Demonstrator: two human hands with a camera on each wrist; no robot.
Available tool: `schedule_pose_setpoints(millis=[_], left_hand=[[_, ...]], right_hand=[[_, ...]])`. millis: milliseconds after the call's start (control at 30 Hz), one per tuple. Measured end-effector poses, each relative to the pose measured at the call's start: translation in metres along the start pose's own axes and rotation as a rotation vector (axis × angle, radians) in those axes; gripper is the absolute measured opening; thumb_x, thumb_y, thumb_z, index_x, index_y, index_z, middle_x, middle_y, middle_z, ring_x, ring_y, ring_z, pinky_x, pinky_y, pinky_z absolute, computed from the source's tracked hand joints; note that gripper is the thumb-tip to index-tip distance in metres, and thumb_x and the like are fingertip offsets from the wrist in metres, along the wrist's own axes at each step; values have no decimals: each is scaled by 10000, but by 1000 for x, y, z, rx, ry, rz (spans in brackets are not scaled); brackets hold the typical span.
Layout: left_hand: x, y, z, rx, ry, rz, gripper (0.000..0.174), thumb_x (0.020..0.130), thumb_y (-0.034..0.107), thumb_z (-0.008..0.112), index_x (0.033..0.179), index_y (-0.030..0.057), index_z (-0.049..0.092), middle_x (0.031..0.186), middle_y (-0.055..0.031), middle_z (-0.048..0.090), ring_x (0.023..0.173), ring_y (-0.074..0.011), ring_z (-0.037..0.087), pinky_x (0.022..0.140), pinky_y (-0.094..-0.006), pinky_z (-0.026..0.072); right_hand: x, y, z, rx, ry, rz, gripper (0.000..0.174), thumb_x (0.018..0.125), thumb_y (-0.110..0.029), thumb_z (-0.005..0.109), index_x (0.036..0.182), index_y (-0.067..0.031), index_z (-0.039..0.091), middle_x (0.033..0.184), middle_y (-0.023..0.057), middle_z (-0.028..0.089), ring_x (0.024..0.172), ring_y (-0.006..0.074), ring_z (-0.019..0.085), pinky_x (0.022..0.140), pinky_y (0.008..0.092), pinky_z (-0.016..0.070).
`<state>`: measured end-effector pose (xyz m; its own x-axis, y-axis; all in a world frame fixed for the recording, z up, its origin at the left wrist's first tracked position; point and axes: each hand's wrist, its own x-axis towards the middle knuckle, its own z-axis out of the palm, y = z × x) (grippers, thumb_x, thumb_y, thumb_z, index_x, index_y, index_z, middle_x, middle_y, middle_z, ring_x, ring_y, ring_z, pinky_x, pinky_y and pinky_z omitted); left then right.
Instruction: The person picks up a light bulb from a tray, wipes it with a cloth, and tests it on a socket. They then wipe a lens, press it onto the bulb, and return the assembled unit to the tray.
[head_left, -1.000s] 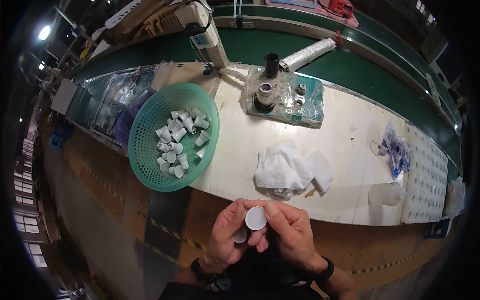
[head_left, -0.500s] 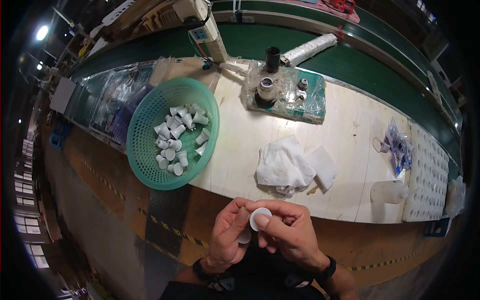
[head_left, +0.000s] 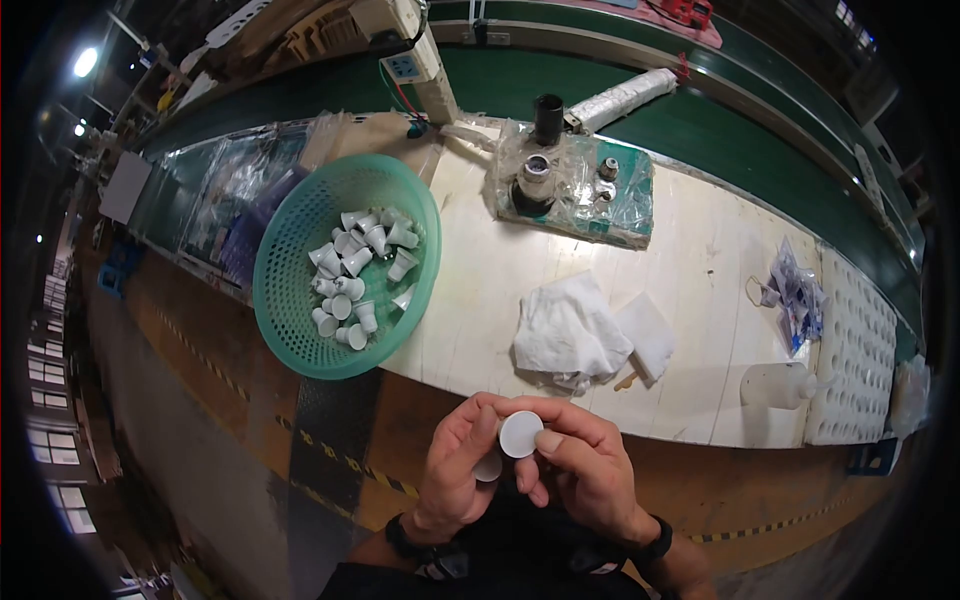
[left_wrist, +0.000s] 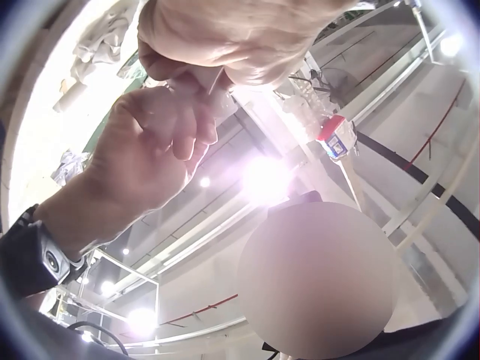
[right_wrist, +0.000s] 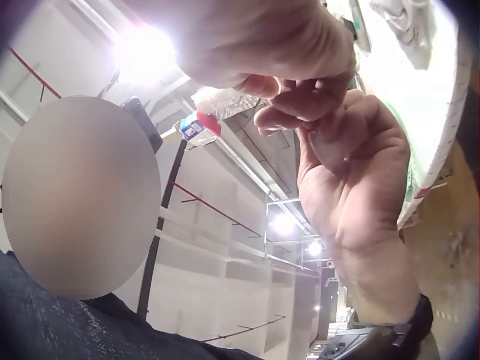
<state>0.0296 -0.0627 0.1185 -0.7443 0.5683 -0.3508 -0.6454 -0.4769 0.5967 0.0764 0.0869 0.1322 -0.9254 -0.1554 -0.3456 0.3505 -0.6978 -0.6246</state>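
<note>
In the head view both hands meet in front of the body, below the table's front edge. My right hand (head_left: 592, 462) pinches a small white plastic cup (head_left: 520, 434) by its edge, its round face turned up. My left hand (head_left: 455, 470) curls at the cup's other side and holds a second white cup (head_left: 487, 467) lower, against its palm, mostly covered by fingers. In both wrist views the fingers hide most of the cups. To the left, a green mesh basket (head_left: 268, 290) holds several similar white cups (head_left: 356, 262).
A white cloth (head_left: 565, 335) and a folded white pad (head_left: 648, 338) lie on the table (head_left: 455, 320). Behind them stands a plastic-wrapped fixture (head_left: 580, 200) with metal posts. At right are a clear bottle (head_left: 775, 385), crumpled purple wrapping (head_left: 797, 300) and a white perforated tray (head_left: 850, 350).
The right thumb moved across the upper cup's face and then back to its edge, leaving the face uncovered. Both hands stay in nearly the same place.
</note>
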Motion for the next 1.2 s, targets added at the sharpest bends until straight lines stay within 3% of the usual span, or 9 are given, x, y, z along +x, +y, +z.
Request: schedule_pose_setpoints(millis=[100, 200, 400, 567, 700, 800, 1067, 1200], left_hand=[[2, -3, -14, 42, 8, -23, 442, 1033, 406, 514, 1102, -31, 527, 867, -139, 653, 622, -198, 656, 575, -316, 579], [1, -2, -13, -17, 6, -70, 362, 1063, 325, 484, 1176, -12, 552, 941, -100, 665, 786, -163, 661, 666, -278, 540], [2, -10, -22, -23, -57, -95, 363, 1054, 341, 507, 1133, -7, 577, 978, -75, 662, 843, -131, 649, 707, -270, 533], [1, -18, -30, -18, -54, -123, 395, 1054, 361, 496, 1141, -16, 577, 936, -93, 660, 813, -157, 659, 710, -296, 546], [4, -10, -10, -9, -39, -106, 471, 1025, 406, 528, 1117, -55, 558, 889, -160, 653, 643, -233, 653, 603, -324, 564], [5, -5, -6, -31, -19, -91, 479, 1024, 410, 525, 1105, -61, 563, 867, -176, 648, 613, -246, 644, 601, -324, 563], [3, -12, -33, 79, 4, -78, 408, 1036, 358, 534, 1113, -40, 584, 870, -122, 659, 750, -185, 656, 653, -293, 543], [2, -3, -9, 81, 14, -2, 339, 1025, 296, 582, 1094, -35, 608, 857, -64, 661, 719, -102, 608, 626, -220, 475]], right_hand=[[-1, -2, 7, -78, 31, -20, 400, 989, -138, 614, 1360, -5, 547, 782, 27, 646, 609, 37, 532, 530, 175, 384], [0, -8, 17, -210, 81, -42, 365, 968, -107, 648, 1303, 4, 555, 794, 29, 663, 614, 32, 545, 527, 175, 377], [3, -15, 15, -185, 159, 26, 227, 964, -133, 672, 1130, 6, 605, 669, 24, 636, 509, 25, 512, 455, 187, 349], [11, -8, 7, -220, 269, 0, 227, 1012, -207, 612, 1043, 16, 638, 614, 14, 603, 450, 38, 480, 413, 195, 336], [11, -6, 0, -174, 172, 6, 321, 1052, -279, 526, 1050, 23, 638, 628, 5, 592, 465, 52, 491, 421, 199, 364], [11, -3, 4, -136, 149, -35, 347, 1061, -299, 501, 1062, 21, 637, 650, 4, 593, 488, 56, 507, 429, 199, 379], [10, -7, 8, -360, 184, 8, 328, 1071, -269, 470, 1097, 20, 624, 640, 24, 582, 486, 59, 506, 423, 204, 375], [14, 4, -4, -106, 134, -3, 363, 1077, -310, 453, 1117, 9, 621, 649, 37, 593, 501, 60, 505, 441, 200, 365]])
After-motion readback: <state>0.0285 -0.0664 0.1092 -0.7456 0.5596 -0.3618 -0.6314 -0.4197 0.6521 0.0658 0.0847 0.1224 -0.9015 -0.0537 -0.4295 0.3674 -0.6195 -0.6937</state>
